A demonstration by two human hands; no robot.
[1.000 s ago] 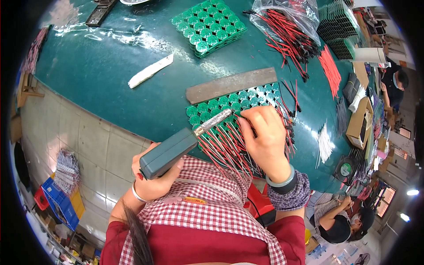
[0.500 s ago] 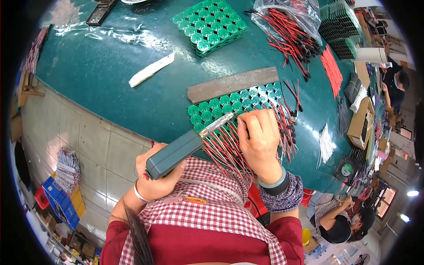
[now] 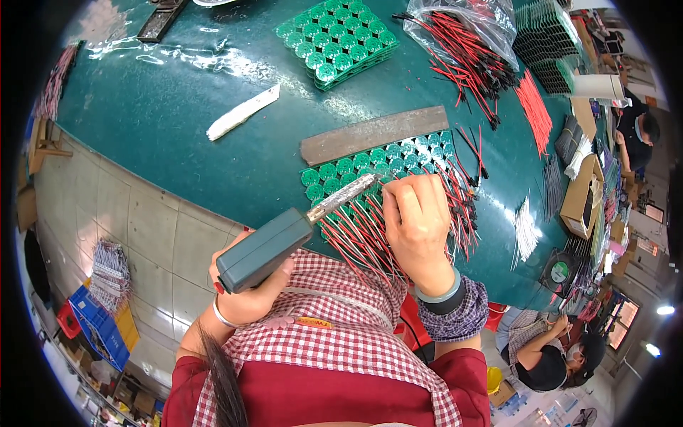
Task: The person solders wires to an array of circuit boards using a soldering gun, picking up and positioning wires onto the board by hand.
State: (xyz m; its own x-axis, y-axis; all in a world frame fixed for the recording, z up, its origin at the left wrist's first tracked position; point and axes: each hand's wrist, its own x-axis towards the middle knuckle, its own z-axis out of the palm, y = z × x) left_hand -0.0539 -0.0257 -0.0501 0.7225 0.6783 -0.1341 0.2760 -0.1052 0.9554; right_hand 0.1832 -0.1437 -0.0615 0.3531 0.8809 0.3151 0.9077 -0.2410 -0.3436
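Note:
My left hand (image 3: 245, 302) is closed round the dark green body of a gun-shaped soldering iron (image 3: 265, 250). Its metal barrel reaches up and right, with the tip over a panel of round green circuit boards (image 3: 345, 167). Just right of the tip, my right hand (image 3: 420, 231) pinches a thin wire against the panel; the fingers hide most of that wire. Red, white and black wires (image 3: 359, 245) fan out from the panel's near side towards my checked apron. A flat, worn metal bar (image 3: 373, 134) lies along the panel's far edge.
Another stack of green round-board panels (image 3: 338, 39) lies farther back. Red and black wires (image 3: 469, 53) spill from a plastic bag at the back right. A white strip (image 3: 244, 112) rests left of centre. At right stand a cardboard box (image 3: 582, 199) and a small fan (image 3: 560, 272).
The soldering iron has shifted slightly left and its tip has moved a little up the panel. My right hand stays almost where it was, still pinching.

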